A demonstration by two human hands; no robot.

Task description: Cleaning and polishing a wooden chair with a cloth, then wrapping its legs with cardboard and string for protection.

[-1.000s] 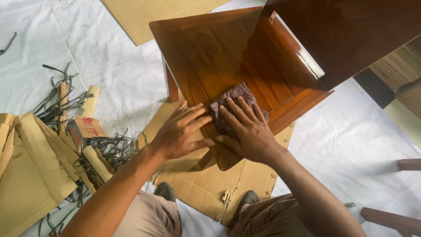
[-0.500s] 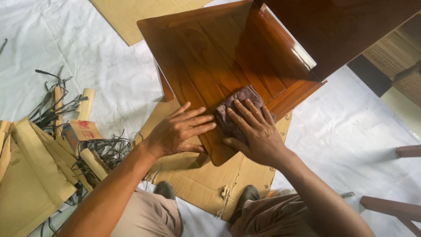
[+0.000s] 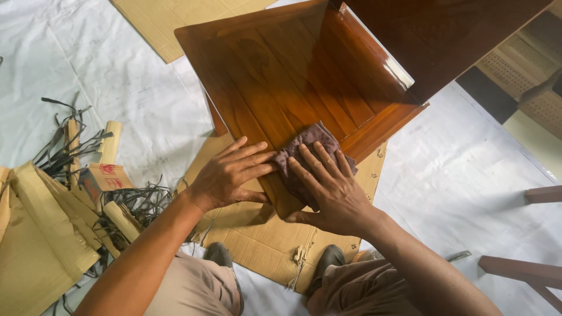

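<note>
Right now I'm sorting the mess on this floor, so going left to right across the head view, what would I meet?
Folded cardboard pieces → tangle of dark strapping → left hand → dark cloth under the right hand → white floor sheet → wooden legs at the right edge.

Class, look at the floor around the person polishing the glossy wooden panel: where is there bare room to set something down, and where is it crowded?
Bare white sheet lies right of the wooden panel, up to the wooden rails. Another open patch lies upper left, between the flat cardboard and the black strapping. The left side is crowded with strapping and folded cardboard. Both hands, left hand and right hand, and the cloth fill the panel's near corner.
</note>
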